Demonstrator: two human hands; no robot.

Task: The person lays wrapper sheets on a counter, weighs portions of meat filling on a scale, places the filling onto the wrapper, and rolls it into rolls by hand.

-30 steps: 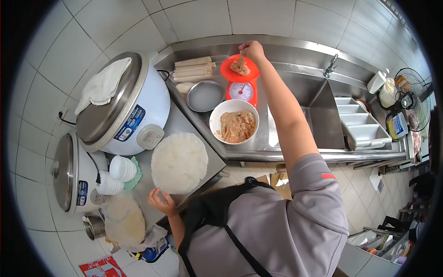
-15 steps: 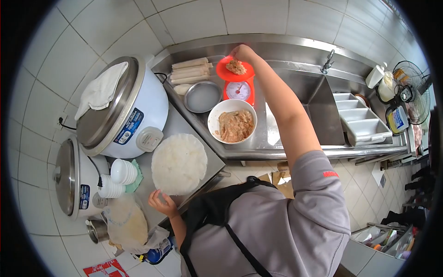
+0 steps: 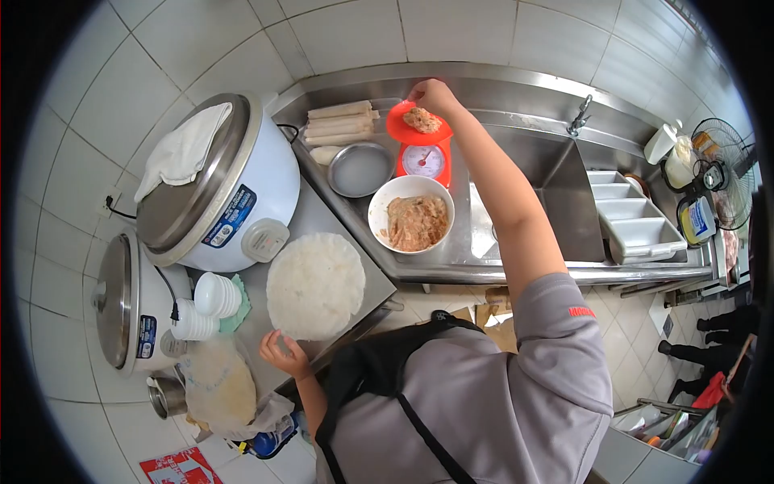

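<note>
At the back of the steel counter, my right hand (image 3: 433,97) pinches the far rim of a red scale pan (image 3: 397,123). A lump of minced filling (image 3: 421,120) sits on the pan, which looks tilted above the red kitchen scale (image 3: 435,173). Just in front stands a white bowl (image 3: 376,227) of more minced filling (image 3: 417,223). A round metal pan (image 3: 360,169) is beside the scale, and pale rolls (image 3: 339,123) lie in a tray behind it. My left hand (image 3: 284,352) holds nothing, its fingers loosely curled and apart, next to a stack of round white wrappers (image 3: 315,285).
Two large rice cookers (image 3: 242,194) stand on the left, with stacked white cups (image 3: 216,297) and a bagged pile of wrappers (image 3: 216,383) near them. Right are the sink (image 3: 556,189), a divided white container (image 3: 637,218) and a fan (image 3: 726,173). Another person's legs (image 3: 713,347) show far right.
My right hand stays on the red pan, which has tipped slightly, with the filling lying farther right on it. The view has shifted a little. More of another person's legs shows at right.
</note>
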